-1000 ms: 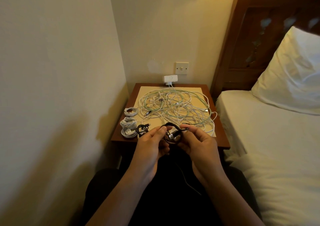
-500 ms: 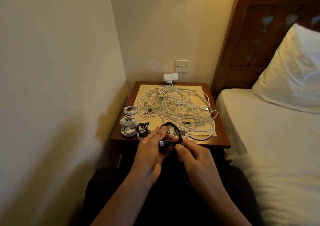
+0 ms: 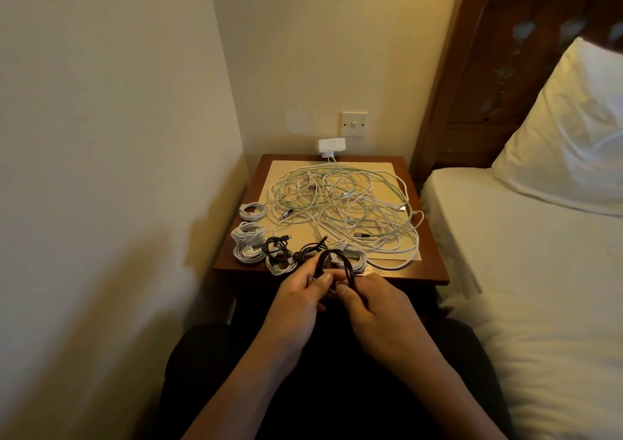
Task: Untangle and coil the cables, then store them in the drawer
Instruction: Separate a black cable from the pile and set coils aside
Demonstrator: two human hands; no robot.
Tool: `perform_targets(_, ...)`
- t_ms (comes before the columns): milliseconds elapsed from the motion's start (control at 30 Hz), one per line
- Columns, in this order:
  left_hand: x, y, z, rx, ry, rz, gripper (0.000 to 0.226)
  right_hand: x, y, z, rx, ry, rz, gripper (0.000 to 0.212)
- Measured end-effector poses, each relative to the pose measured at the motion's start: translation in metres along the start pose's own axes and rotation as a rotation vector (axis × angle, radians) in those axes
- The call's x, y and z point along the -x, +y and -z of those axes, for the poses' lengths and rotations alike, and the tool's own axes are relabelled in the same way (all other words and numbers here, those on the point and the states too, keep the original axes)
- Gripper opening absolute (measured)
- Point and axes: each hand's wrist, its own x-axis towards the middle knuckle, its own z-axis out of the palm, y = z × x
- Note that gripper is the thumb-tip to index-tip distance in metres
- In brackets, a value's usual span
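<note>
The head view shows two hands, close together at the near edge of the table, both clamped on one black cable (image 3: 338,261). The left hand (image 3: 298,299) pinches it between thumb and fingertips near a plug end. The right hand (image 3: 374,308) curls round its strands just beside the left hand, thumb on top. The thin, round, matte cable rises between them in a small upright loop.

On the table (image 3: 433,273), one large loose tangle of cables (image 3: 340,203) sprawls over the middle, with smooth white and pale green strands crossing and several metal-tipped plugs poking out. Along the left edge lie three white coils (image 3: 249,232), wound into small rings, one far and two nearer that touch each other. One black coil (image 3: 276,247) sits just right of them, partly on another white coil (image 3: 279,267). One more white coil (image 3: 352,258) shows just beyond the hands.

The table is square, of dark reddish polished wood, with one flat beige mat (image 3: 381,170) under the tangle. It stands in a corner of plain cream walls. One white charger (image 3: 332,144) is plugged in at the far wall, below one square wall switch (image 3: 354,123). On the right is a bed (image 3: 522,271) with a white sheet, one soft white pillow (image 3: 573,136) and a carved wooden headboard (image 3: 499,69).
</note>
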Motion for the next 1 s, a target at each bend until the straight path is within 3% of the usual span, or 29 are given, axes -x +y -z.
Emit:
perform_targets(67,-0.003,0.000,0.007,-0.026,0.016,-0.003,0.033,0.001,0.004,0.003,-0.078,0.016,-0.025,0.010)
perform_targets(167,-0.001,0.004,0.015,-0.070,-0.099,0.016,0.032,0.003,0.012,0.004,-0.284,0.125,-0.044,0.017)
perform_targets(267,-0.002,0.002,0.022,-0.071,-0.150,0.032,0.027,-0.001,0.018,0.004,-0.415,0.075,-0.102,0.010)
perform_targets(400,-0.008,-0.004,0.027,0.324,-0.147,0.099,0.027,-0.004,0.021,-0.003,-0.669,-0.026,-0.204,0.008)
perform_targets(500,-0.011,-0.012,0.021,0.563,-0.142,0.124,0.032,-0.006,0.019,-0.011,-0.870,-0.005,-0.251,0.007)
perform_targets(600,-0.012,-0.018,0.015,0.646,-0.121,0.136,0.030,-0.008,0.022,-0.011,-1.078,-0.033,-0.305,0.007)
perform_targets(733,-0.014,-0.018,0.016,0.741,-0.159,0.181,0.023,-0.011,0.030,-0.009,-1.364,-0.246,-0.294,0.011)
perform_targets(1000,-0.007,-0.019,0.019,0.641,-0.232,0.180,0.015,-0.016,0.046,-0.011,-1.328,-0.268,-0.265,0.014)
